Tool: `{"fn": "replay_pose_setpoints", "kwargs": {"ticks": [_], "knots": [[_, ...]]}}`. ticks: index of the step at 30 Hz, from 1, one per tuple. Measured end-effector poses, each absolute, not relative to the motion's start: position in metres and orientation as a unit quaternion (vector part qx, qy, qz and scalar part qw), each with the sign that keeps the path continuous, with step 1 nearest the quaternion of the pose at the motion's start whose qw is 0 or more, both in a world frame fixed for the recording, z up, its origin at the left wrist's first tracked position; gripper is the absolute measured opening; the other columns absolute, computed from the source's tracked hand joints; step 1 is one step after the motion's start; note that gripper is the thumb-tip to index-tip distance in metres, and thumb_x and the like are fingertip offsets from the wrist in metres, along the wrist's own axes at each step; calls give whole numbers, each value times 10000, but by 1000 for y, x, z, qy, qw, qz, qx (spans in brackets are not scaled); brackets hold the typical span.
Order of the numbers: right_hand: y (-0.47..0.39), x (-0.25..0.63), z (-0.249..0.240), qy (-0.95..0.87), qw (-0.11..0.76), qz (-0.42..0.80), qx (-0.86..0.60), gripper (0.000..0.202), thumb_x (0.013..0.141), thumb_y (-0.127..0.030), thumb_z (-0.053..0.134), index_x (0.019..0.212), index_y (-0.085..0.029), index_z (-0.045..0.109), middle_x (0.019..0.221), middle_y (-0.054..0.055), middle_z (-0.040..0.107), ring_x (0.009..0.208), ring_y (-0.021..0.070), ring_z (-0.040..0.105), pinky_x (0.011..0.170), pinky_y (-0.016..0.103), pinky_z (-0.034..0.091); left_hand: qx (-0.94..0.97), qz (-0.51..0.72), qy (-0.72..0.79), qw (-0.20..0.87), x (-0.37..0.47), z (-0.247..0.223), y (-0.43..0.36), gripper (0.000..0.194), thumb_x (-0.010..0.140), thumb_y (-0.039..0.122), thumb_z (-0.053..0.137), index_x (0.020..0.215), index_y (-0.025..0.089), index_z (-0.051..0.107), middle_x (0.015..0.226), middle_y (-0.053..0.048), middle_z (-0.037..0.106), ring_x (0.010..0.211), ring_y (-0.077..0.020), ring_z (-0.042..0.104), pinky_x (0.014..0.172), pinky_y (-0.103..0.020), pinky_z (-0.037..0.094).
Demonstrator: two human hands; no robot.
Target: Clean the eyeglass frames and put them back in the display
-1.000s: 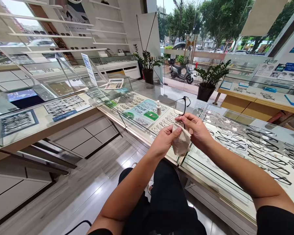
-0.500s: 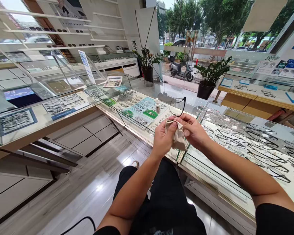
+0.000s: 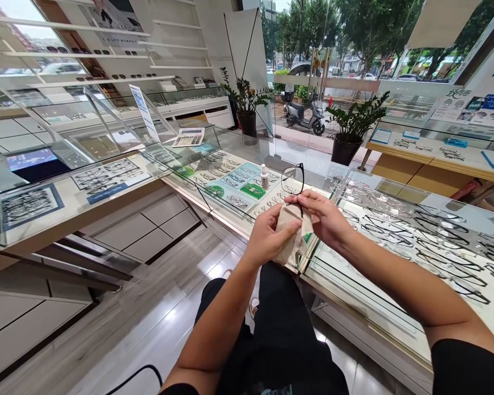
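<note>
Pinching black-rimmed, clear-lensed glasses (image 3: 293,181) over the glass-topped counter (image 3: 251,156), the right hand (image 3: 324,218) steadies them while the left hand (image 3: 267,235) clasps a soft beige cloth (image 3: 290,250) around their lower part, wiping apparently underway but unfinished, one lens outside the cloth.

Bottle (image 3: 264,178) on counter (image 3: 226,223), right of calculator (image 3: 188,137), left of held eyeglasses (image 3: 292,180)

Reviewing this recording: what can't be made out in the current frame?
All in the head view:
Lower part of the glasses: mostly hidden by the cloth and right-hand fingers.
Print on the white bottle: too small.
Digits on the calculator: too small.
Right sleeve: cut off by the picture's edges.
</note>
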State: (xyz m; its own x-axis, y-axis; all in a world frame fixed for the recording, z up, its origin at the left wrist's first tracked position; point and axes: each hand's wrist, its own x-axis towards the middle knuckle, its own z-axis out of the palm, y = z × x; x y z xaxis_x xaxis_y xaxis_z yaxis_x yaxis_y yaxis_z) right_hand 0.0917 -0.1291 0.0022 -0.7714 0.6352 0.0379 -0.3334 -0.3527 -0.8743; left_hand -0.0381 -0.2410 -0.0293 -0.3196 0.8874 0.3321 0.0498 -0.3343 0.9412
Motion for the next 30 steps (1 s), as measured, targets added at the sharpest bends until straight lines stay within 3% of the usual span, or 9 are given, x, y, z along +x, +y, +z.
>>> {"fn": "replay_pose_setpoints", "kwargs": {"ticks": [3, 7, 13, 17, 22, 30], "knots": [[-136, 91, 2, -489, 295, 804, -164, 374, 728, -462, 1018, 825, -235, 737, 1135, 39, 861, 899, 177, 751, 749, 285, 591, 468, 683, 518, 214, -33, -33, -236, 444, 908, 571, 843, 1138, 194, 797, 1009, -59, 784, 872, -206, 677, 810, -292, 533], [-143, 92, 6, -496, 300, 800, -156, 378, 705, -476, 1038, 811, -241, 762, 1072, 44, 855, 916, 183, 743, 811, 294, 593, 444, 708, 527, 154, -28, -38, -230, 504, 1019, 689, 656, 1010, 202, 785, 854, -34, 729, 776, -184, 611, 754, -296, 497], [-132, 94, 8, -534, 319, 771, -137, 362, 720, -515, 1025, 792, -254, 785, 940, 26, 814, 980, 194, 729, 901, 303, 572, 433, 714, 512, 199, -34, -35, -233, 604, 990, 788, 626, 851, 207, 715, 749, -20, 658, 729, -175, 583, 703, -295, 495], [-121, 98, 10, -605, 321, 720, -112, 348, 774, -537, 981, 798, -244, 795, 1032, 38, 802, 1037, 202, 704, 988, 332, 536, 400, 712, 524, 243, -52, -28, -236, 649, 928, 815, 694, 754, 193, 642, 686, -1, 608, 636, -138, 521, 600, -272, 434], [-115, 103, 15, -664, 284, 686, -92, 320, 820, -510, 946, 802, -227, 797, 1149, 53, 775, 1114, 225, 673, 1022, 361, 502, 387, 717, 494, 305, -71, -15, -238, 610, 888, 782, 780, 814, 179, 713, 693, -9, 664, 618, -130, 577, 575, -251, 463], [-115, 100, 11, -680, 208, 694, -113, 354, 774, -494, 970, 790, -191, 790, 1055, 50, 737, 1024, 215, 639, 1001, 373, 468, 387, 711, 494, 316, -77, 7, -242, 659, 766, 821, 861, 717, 180, 714, 621, -43, 668, 621, -195, 665, 534, -280, 486]]}}
